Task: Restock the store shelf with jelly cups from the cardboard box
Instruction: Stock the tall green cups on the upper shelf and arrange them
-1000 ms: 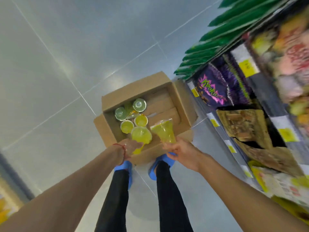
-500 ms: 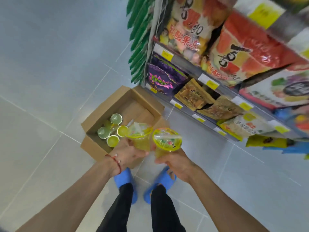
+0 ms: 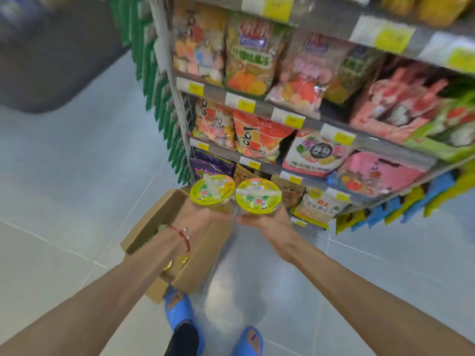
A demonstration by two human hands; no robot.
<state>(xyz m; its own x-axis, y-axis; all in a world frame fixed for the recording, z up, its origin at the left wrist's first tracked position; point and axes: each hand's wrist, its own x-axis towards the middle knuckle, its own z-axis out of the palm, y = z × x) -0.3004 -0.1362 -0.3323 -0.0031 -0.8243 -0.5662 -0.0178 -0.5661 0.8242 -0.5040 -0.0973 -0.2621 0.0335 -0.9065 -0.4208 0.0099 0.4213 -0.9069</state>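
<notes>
Pale grey tiled floor (image 3: pixel 64 176), with a grey metal store shelf (image 3: pixel 311 122) of snack bags to the right of the open brown cardboard box (image 3: pixel 195 265). Left hand (image 3: pixel 203 217) grips one yellow-lidded clear jelly cup (image 3: pixel 212 192); right hand (image 3: pixel 267 222) grips another (image 3: pixel 258 199), both above the box, lids up. Step judged: carry to shelf. Next: find a free slot, set upright.
</notes>
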